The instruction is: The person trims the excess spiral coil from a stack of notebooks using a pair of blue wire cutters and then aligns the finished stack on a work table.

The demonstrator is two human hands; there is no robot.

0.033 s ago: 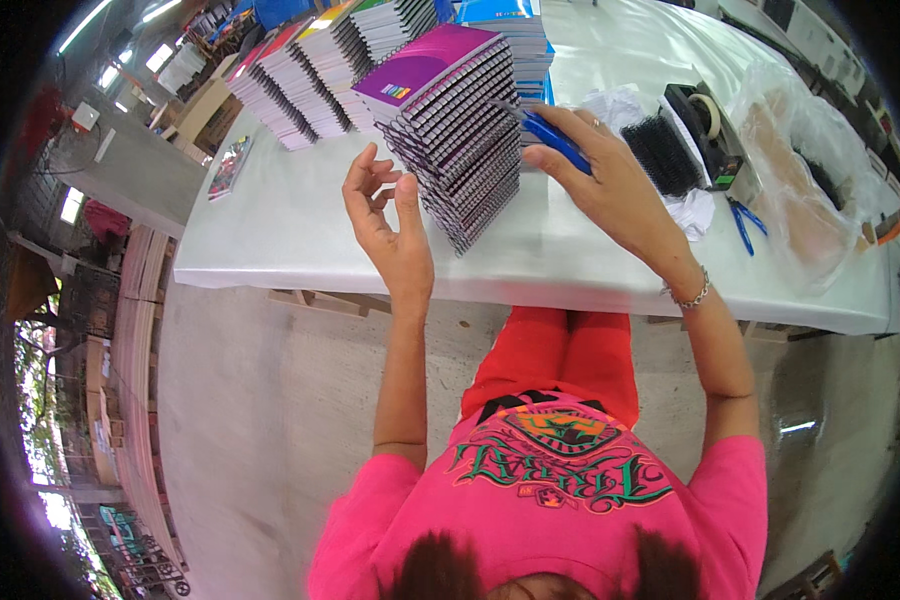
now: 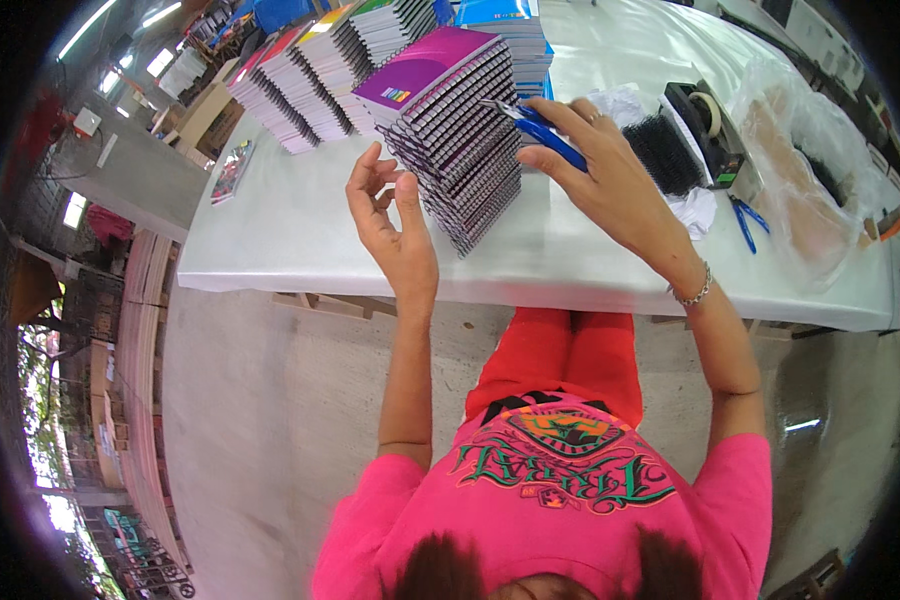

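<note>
A tall stack of purple-covered spiral notebooks point(image 2: 457, 130) stands on the white table, its black wire spines turned toward me. At the stack's right side, my right hand point(image 2: 595, 160) is closed around blue-handled wire cutters point(image 2: 550, 137). Their metal jaws point left at the spines near the top; I cannot tell whether they touch a wire. My left hand point(image 2: 390, 215) is close to the stack's left side, fingers curved and apart, with nothing in it. Whether its fingertips touch the stack is unclear.
Behind are stacks of red point(image 2: 275, 105), yellow point(image 2: 332, 60), green point(image 2: 395, 28) and blue point(image 2: 505, 20) notebooks. To the right are black wire coils point(image 2: 662, 157), a tape dispenser point(image 2: 715, 125), blue-handled pliers point(image 2: 747, 222) and a plastic bag point(image 2: 805, 190). A booklet point(image 2: 232, 172) lies at left.
The wire cutters have turned slightly, and their jaws and handles now show more clearly apart. Both hands have otherwise barely shifted.
</note>
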